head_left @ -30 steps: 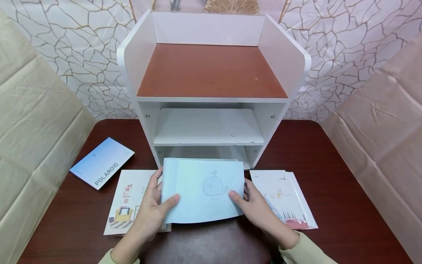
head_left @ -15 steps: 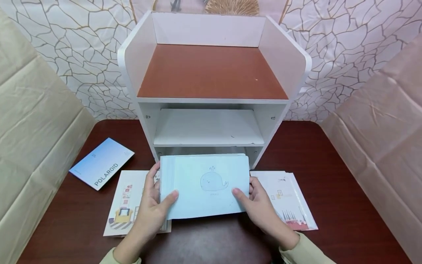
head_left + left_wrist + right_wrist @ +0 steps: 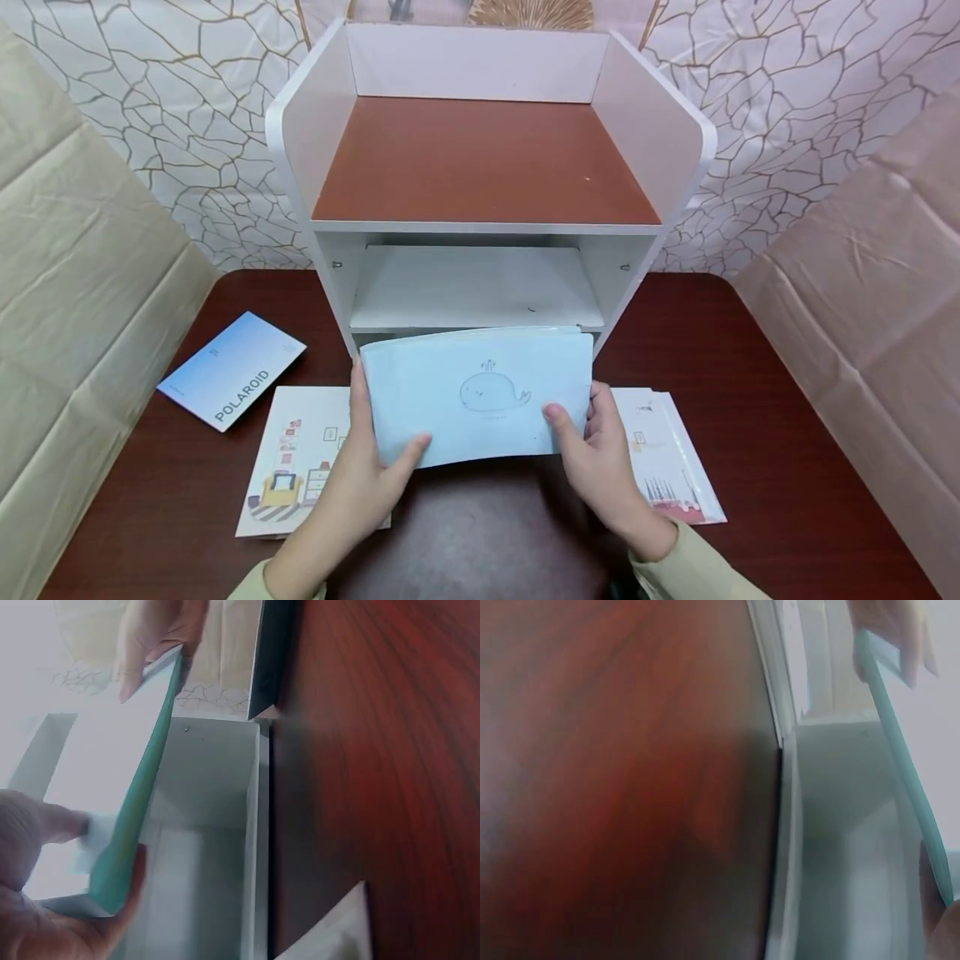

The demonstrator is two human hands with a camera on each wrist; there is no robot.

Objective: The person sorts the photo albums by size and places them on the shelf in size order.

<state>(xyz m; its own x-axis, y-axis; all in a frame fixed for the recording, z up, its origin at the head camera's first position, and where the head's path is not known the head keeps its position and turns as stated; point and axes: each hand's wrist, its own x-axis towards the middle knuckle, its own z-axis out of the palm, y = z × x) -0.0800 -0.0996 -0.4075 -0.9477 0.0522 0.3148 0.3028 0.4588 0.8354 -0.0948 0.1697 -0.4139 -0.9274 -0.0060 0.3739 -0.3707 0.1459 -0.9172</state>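
Note:
Both hands hold a pale blue notebook (image 3: 435,392) with a whale drawing on its cover, raised off the table in front of the shelf. The left hand (image 3: 375,475) grips its left end, thumb on the cover and fingers beneath. At the right end, the right hand (image 3: 603,454) pinches it the same way. In the left wrist view the notebook (image 3: 112,757) shows its greenish edge, tilted. Under the left forearm lies a booklet with a yellow armchair picture (image 3: 273,458). Beside the right hand is another white booklet (image 3: 671,450), partly covered by that hand.
A white shelf unit (image 3: 480,227) with a brown top board (image 3: 480,158) stands at the back. Its lowest compartment is mostly hidden by the notebook. A blue POLAROID booklet (image 3: 232,371) lies at the left of the dark red table (image 3: 780,417). Beige cloth (image 3: 862,275) hangs at the sides.
The hands have lifted the notebook and moved it toward the shelf, slightly to the right. Its upper edge now overlaps more of the lowest compartment. The booklets on the table stay put.

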